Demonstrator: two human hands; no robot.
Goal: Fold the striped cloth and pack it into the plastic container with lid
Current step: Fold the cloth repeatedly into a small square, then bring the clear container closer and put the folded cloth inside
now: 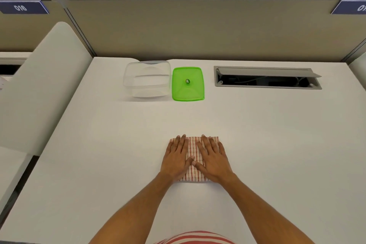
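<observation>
The striped cloth (pixel 194 152), white with thin red stripes, lies folded into a small rectangle on the white desk near the front middle. My left hand (pixel 176 157) rests flat on its left half with fingers spread. My right hand (pixel 213 158) lies flat on its right half, thumbs nearly touching. Neither hand grips anything. The clear plastic container (pixel 147 79) stands open and empty at the back of the desk. Its green lid (pixel 187 83) lies flat just to the right of it, with a small knob in the middle.
An open cable tray slot (pixel 267 77) is set into the desk (pixel 277 134) at the back right. A beige partition wall (pixel 198 29) runs along the back. A white rounded divider (pixel 43 85) borders the left side.
</observation>
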